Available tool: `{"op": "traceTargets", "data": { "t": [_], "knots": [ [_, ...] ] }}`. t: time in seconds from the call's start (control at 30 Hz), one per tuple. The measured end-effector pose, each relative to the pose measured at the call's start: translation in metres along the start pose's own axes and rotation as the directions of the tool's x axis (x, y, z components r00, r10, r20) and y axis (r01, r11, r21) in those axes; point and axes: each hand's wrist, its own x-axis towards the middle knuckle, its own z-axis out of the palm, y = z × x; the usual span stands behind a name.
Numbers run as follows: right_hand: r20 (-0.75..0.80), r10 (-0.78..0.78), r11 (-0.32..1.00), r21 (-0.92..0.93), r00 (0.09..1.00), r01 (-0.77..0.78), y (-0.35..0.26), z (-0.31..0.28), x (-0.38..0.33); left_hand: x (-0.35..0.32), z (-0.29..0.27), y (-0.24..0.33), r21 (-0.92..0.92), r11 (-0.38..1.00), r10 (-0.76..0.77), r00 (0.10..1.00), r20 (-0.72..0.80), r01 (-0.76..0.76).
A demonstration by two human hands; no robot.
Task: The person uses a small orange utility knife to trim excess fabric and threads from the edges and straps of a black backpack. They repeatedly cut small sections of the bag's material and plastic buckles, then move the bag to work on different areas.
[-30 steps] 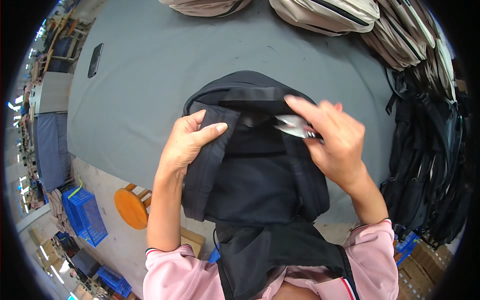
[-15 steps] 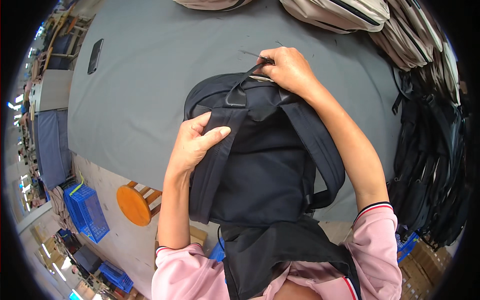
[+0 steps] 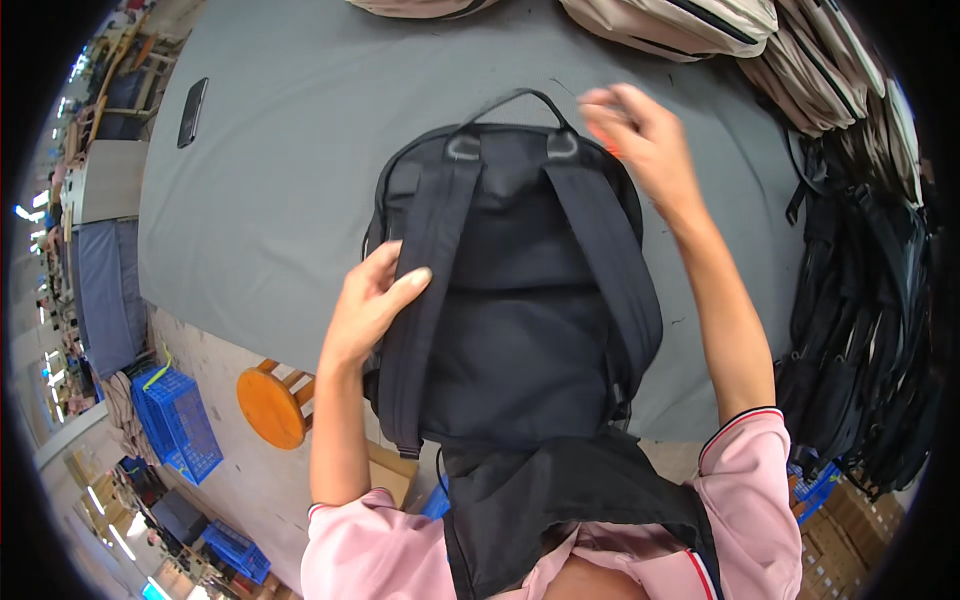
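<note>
From the head camera, a black backpack [image 3: 510, 300] lay back-side up on the grey table [image 3: 290, 180], its top handle [image 3: 515, 100] pointing away from the person and its lower end hanging over the near table edge. The left hand [image 3: 370, 305] rested on the pack's left side, fingers curled around the left strap [image 3: 425, 290] with the thumb lying across it. The right hand [image 3: 640, 135] hovered by the pack's top right corner, blurred; its fingers were drawn together around something small and orange [image 3: 608, 142], though whether they pinched it tightly could not be told. The right strap [image 3: 610, 270] lay flat down the pack.

A dark phone [image 3: 191, 111] sat on the far left of the table. Beige bags [image 3: 690, 25] were stacked along the far edge, and black bags [image 3: 870, 330] piled at the right. Below the table stood an orange stool [image 3: 270, 405] and a blue crate [image 3: 180, 420].
</note>
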Motion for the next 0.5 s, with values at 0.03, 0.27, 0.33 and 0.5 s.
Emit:
{"op": "traceTargets", "data": {
  "t": [0.03,0.27,0.33,0.5],
  "knots": [
    [-0.114,0.015,0.997,0.079,0.993,-0.006,0.002,-0.011,-0.018,-0.017,-0.009,0.001,-0.001,0.998,-0.067,0.998,0.008,0.067],
    [0.173,0.455,0.874,0.104,0.874,-0.475,0.02,-0.053,-0.232,-0.102,-0.054,-0.045,-0.019,0.981,-0.193,0.977,0.09,0.195],
    [0.104,0.417,0.89,0.152,0.903,-0.429,0.012,-0.031,-0.246,-0.098,-0.05,-0.046,-0.012,0.987,-0.156,0.982,0.105,0.158],
    [0.001,0.42,0.842,0.373,0.908,-0.39,-0.016,-0.051,-0.193,-0.057,0.001,0.011,-0.29,0.951,0.063,0.983,-0.171,-0.111]
  ]
}}
